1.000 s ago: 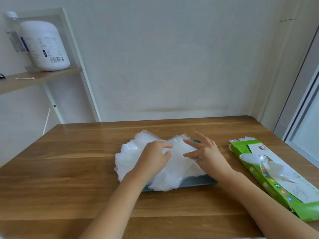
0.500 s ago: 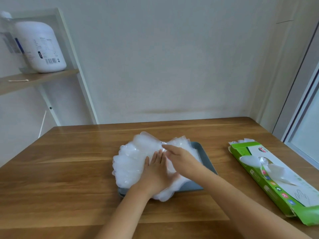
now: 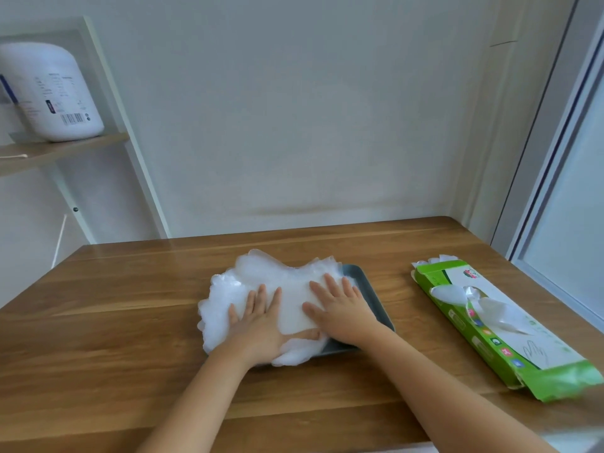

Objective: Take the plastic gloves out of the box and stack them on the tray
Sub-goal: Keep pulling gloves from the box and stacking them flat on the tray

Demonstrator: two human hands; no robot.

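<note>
Both hands are lying flat, fingers straight and spread, pressing down on the heap of thin translucent white plastic gloves [image 3: 277, 289]. The left hand [image 3: 258, 325] and right hand [image 3: 340, 312] are sitting side by side, slightly apart. The heap is resting on the dark grey rectangular tray [image 3: 369, 295] at the middle of the brown wooden bench [image 3: 114, 322], spilling over the tray's left edge. The green-and-white cardboard glove box [image 3: 500, 328] is lying well apart to the right, with more gloves poking out of its opening.
</note>
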